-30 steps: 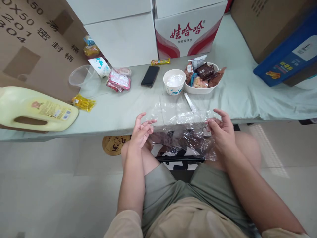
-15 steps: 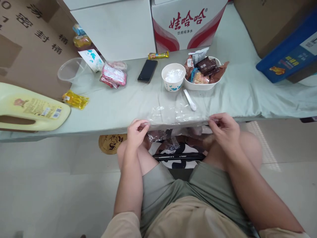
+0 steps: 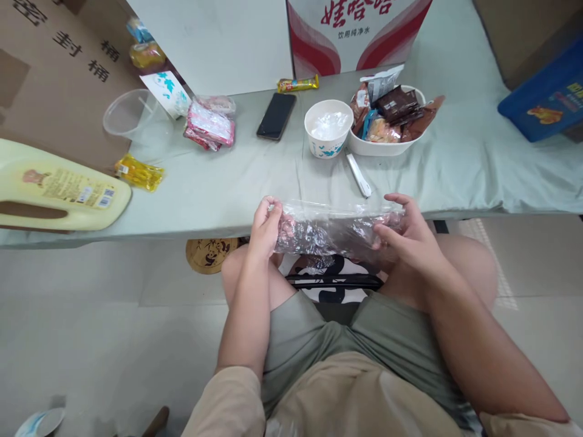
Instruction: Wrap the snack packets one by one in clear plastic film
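A clear, crinkled plastic bag (image 3: 328, 233) stretches between my hands at the table's front edge, above my lap. My left hand (image 3: 265, 227) is closed on its left end, thumb against the film. At the right end, my right hand (image 3: 405, 233) has its thumb on the front of the bag and its index finger stretched along the top; the other fingers are partly hidden behind the film. Just beyond the bag lies a white-handled utility knife (image 3: 359, 175). Behind the knife stands a paper cup (image 3: 328, 136) with clear plastic in it.
A white oval tub (image 3: 382, 147) of wrapped snacks stands right of the cup. A phone (image 3: 276, 116), pink packets (image 3: 210, 126), a yellow packet (image 3: 141, 173), a clear plastic bowl (image 3: 136, 124) and a pale yellow jug (image 3: 77, 188) are leftward. Boxes (image 3: 241, 48) line the back.
Both hands have lifted the bag slightly from the table edge, and its broad side now faces me. My right thumb and index finger have spread from a pinch. The view has shifted a little.
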`<state>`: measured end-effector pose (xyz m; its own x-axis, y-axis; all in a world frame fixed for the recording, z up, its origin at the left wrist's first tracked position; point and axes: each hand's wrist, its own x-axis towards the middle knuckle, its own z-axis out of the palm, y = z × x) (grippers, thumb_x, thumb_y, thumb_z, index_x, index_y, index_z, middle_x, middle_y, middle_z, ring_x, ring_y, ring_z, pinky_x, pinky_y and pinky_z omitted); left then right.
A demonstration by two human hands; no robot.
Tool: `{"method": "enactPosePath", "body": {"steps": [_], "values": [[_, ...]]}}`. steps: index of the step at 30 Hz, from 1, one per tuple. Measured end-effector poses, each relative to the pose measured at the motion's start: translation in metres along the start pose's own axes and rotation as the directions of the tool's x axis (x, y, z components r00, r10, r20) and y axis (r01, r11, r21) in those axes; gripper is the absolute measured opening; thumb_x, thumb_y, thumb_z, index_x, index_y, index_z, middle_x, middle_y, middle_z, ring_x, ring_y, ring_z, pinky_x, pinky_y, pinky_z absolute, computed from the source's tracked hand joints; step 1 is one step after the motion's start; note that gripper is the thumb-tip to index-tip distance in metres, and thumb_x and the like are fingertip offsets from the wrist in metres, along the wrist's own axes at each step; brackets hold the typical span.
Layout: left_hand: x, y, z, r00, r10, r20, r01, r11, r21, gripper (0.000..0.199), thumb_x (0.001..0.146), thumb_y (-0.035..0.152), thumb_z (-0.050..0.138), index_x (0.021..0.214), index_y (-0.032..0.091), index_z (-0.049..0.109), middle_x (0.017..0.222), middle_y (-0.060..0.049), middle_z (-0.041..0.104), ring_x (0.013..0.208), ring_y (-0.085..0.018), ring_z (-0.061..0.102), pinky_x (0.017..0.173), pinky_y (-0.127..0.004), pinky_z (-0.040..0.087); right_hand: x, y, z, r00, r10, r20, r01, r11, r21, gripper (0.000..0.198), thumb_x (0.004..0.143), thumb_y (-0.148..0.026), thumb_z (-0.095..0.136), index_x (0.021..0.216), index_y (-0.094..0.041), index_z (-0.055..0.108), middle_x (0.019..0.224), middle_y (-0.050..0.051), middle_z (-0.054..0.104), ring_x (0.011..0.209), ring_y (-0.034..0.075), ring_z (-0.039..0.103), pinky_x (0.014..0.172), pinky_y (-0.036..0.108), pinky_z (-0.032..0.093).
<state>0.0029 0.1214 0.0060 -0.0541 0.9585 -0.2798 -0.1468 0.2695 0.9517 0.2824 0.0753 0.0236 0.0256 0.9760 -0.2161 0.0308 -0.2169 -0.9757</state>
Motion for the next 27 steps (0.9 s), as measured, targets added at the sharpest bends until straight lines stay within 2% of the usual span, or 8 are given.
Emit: {"method": "enactPosePath", "body": {"steps": [4,9,13,16,18,20,23,27], "values": [[0.007,0.003,-0.013,1.000,-0.018,0.018,0.018,1.000,-0.010,0.039,0.079,0.051,0.079,0.087,0.023,0.053,0.047,0.011,0.047,0.030,-0.004,0.030,0.031,-0.019,0.013,-0.001,0.001,-0.009,0.989,0.069,-0.128,-0.075,0.996,-0.042,0.057,0.079,-0.039,0.076,0.129,-0.030,0.049,0.085,-0.002,0.061,0.051,0.012,0.058,0.038,0.025,0.041],[0.001,0.000,-0.020,0.970,-0.205,0.133,0.202,0.979,0.037,0.046,0.070,0.053,0.086,0.088,0.021,0.058,0.049,0.008,0.048,0.033,-0.004,0.035,0.030,-0.019,0.011,0.000,0.006,-0.017,0.906,-0.271,-0.324,0.228,0.960,-0.165,0.028,0.085,-0.035,0.069,0.110,-0.026,0.060,0.108,0.007,0.067,0.103,0.023,0.069,0.090,0.041,0.058],[-0.009,-0.002,-0.006,0.856,-0.320,0.405,0.284,0.947,0.148,0.047,0.068,0.054,0.087,0.084,0.020,0.060,0.052,0.004,0.055,0.035,-0.006,0.042,0.033,-0.018,0.014,0.003,0.013,0.005,0.948,-0.242,0.209,0.278,0.947,-0.164,0.051,0.077,-0.041,0.079,0.122,-0.028,0.060,0.126,0.009,0.068,0.126,0.027,0.061,0.111,0.047,0.047],[-0.013,-0.001,0.002,0.760,-0.327,0.561,0.278,0.945,0.173,0.049,0.069,0.058,0.085,0.089,0.020,0.060,0.053,0.001,0.061,0.032,-0.005,0.037,0.033,-0.019,0.017,0.003,0.019,0.029,0.814,-0.072,0.577,0.193,0.969,-0.152,0.054,0.070,-0.039,0.082,0.118,-0.024,0.062,0.101,0.005,0.075,0.100,0.025,0.071,0.092,0.041,0.057],[-0.013,-0.002,0.004,0.766,-0.264,0.586,0.267,0.960,0.083,0.059,0.065,0.062,0.086,0.100,0.021,0.061,0.058,0.000,0.066,0.034,-0.008,0.042,0.035,-0.020,0.026,0.001,0.021,0.040,0.700,0.060,0.712,0.094,0.980,-0.175,0.027,0.076,-0.036,0.074,0.096,-0.022,0.064,0.072,0.000,0.069,0.066,0.018,0.067,0.064,0.031,0.055],[-0.011,-0.005,0.006,0.858,-0.141,0.494,0.222,0.969,-0.109,0.069,0.062,0.067,0.085,0.110,0.023,0.061,0.069,-0.002,0.071,0.046,-0.012,0.057,0.044,-0.023,0.043,-0.002,0.022,0.045,0.660,0.111,0.743,0.007,0.988,-0.154,0.017,0.080,-0.036,0.067,0.080,-0.021,0.059,0.057,-0.004,0.058,0.049,0.013,0.055,0.050,0.025,0.045],[-0.014,-0.014,0.011,0.925,-0.073,0.372,0.200,0.928,-0.313,0.079,0.062,0.079,0.075,0.114,0.021,0.064,0.098,-0.009,0.076,0.084,-0.021,0.074,0.074,-0.032,0.059,-0.004,0.022,0.043,0.779,0.100,0.619,-0.086,0.995,-0.053,0.021,0.078,-0.037,0.067,0.078,-0.021,0.054,0.056,-0.005,0.057,0.047,0.011,0.052,0.048,0.023,0.042],[-0.024,-0.030,0.024,0.811,-0.227,0.540,0.340,0.933,-0.119,0.077,0.057,0.065,0.088,0.113,0.015,0.069,0.117,-0.018,0.075,0.103,-0.030,0.074,0.083,-0.037,0.059,0.002,0.024,0.040,0.936,0.146,0.319,-0.143,0.989,-0.033,0.023,0.077,-0.038,0.068,0.083,-0.021,0.054,0.059,-0.004,0.061,0.046,0.012,0.055,0.047,0.024,0.042]]}}
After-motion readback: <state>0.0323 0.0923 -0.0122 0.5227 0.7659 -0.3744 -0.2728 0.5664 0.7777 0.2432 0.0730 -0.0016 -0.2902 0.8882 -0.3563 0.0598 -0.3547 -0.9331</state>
